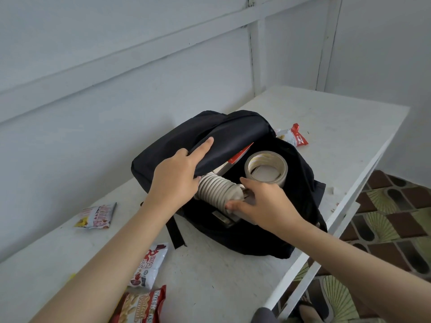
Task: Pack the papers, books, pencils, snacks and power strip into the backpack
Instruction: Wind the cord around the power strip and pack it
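A black backpack (233, 131) lies open on the white table (338, 136). My left hand (177, 180) pinches its upper flap and holds it up, index finger stretched along the fabric. My right hand (265, 203) grips the end of the power strip's tightly coiled white cord (214, 190) at the bag's mouth, partly under the flap. Inside the bag I see a roll of beige tape (265, 169) and the red-edged corner of a book (240, 155). Snack packets lie outside: one behind the bag (291, 135), one at the left (96, 215), two near me (149, 266) (140, 306).
A grey wall runs close behind the table. The table's right edge drops to a patterned tile floor (384, 217). A backpack strap (176, 234) trails onto the table toward me.
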### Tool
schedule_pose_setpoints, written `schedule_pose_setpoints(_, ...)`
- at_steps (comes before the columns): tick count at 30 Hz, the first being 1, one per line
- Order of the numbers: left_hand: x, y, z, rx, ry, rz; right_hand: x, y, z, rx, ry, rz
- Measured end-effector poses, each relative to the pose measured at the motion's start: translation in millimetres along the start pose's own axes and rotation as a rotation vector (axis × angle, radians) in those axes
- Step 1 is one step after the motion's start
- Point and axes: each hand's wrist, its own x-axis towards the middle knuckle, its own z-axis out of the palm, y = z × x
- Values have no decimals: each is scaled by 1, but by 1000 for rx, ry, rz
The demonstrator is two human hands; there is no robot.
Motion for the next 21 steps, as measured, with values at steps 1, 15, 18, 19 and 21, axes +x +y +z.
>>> schedule_pose_setpoints(1,0,0,2,-10,7,18,-1,1,0,17,12,9)
schedule_pose_setpoints(15,-14,-4,-9,-1285,71,-688,-30,36,-17,-42,403,-253)
schedule_pose_setpoints(18,-25,12,-9,-1352,-31,-518,-34,36,-23,122,466,-346)
schedule_pose_setpoints(19,-29,19,-9,-1351,-64,-434,-33,35,-26,151,487,-351)
schedule_pose_setpoints(21,-39,28,2,-1191,-65,-212,-29,33,-29,142,507,-333)
